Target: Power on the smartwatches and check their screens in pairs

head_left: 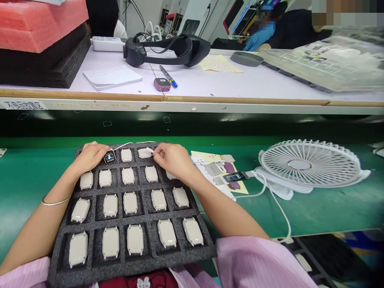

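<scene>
A dark foam tray [150,262] rests in front of me, its compartments holding rows of pale, rounded-rectangle watch bodies [135,239]. At its far left corner, my left hand [91,157] has its fingertips closed at the edge of a smartwatch [109,157] with a lit screen. My right hand [174,161] is closed in a pinch over the far row. Between its fingers is the white end of a charging cable [151,151], against a watch body [144,153]. The thin white cable runs along the tray's far edge between my hands; its exact ends are partly hidden.
Right of the tray lie papers [214,188] with small parts, a small display device [237,177] on a white cable, and a white fan [300,164]. The raised shelf bears a black headset [168,50], a pen [168,76] and foam stacks [42,48]. People sit beyond.
</scene>
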The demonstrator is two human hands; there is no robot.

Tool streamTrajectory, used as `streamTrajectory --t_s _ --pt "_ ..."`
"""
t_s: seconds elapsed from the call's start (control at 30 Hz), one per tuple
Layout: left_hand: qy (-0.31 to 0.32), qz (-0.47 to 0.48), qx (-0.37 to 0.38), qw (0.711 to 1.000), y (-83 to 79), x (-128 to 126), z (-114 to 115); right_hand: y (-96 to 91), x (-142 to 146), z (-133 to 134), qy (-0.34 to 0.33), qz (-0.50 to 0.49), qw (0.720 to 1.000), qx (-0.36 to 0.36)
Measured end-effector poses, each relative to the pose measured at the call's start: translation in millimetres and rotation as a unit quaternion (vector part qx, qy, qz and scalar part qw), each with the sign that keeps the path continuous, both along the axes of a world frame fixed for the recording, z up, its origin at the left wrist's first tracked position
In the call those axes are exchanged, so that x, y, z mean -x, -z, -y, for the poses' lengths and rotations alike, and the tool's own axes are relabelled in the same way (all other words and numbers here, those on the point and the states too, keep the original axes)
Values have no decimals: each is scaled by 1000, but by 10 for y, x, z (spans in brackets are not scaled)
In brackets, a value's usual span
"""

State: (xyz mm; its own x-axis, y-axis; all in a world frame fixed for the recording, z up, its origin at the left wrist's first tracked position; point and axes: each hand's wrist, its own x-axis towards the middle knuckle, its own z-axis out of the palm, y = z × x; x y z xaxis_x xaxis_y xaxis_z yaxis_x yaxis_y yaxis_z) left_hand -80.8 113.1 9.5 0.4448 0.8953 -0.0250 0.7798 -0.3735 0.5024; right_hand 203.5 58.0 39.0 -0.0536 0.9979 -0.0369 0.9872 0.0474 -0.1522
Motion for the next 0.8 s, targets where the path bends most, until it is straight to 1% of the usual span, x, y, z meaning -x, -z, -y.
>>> streamTrajectory --t_s 0.07,0.23,0.37,0.47,0.57,0.63,0.7,0.8 --pt "5 3 -9 1000 27 7 -1 11 122 -39 -23 3 999 37" --pt "5 13 -22 1000 62 10 -1 71 327 -162 -57 55 994 81" --pt "1 15 -20 1000 59 -1 8 -2 382 -100 -84 66 990 95" --pt "-1 19 -19 1000 66 -9 16 -121 270 -31 -91 56 991 84" --pt "-1 11 -15 1000 67 -13 11 -197 36 -81 -104 10 992 75" --pt "-1 -4 -8 1000 41 -12 -8 -187 -110 -183 -117 -12 990 78" --pt "0 -20 7 1000 -19 -7 -44 -136 -195 -300 -133 -23 987 85" --pt "5 -41 55 998 -158 -15 -109 -42 -192 -414 -129 0 988 84"
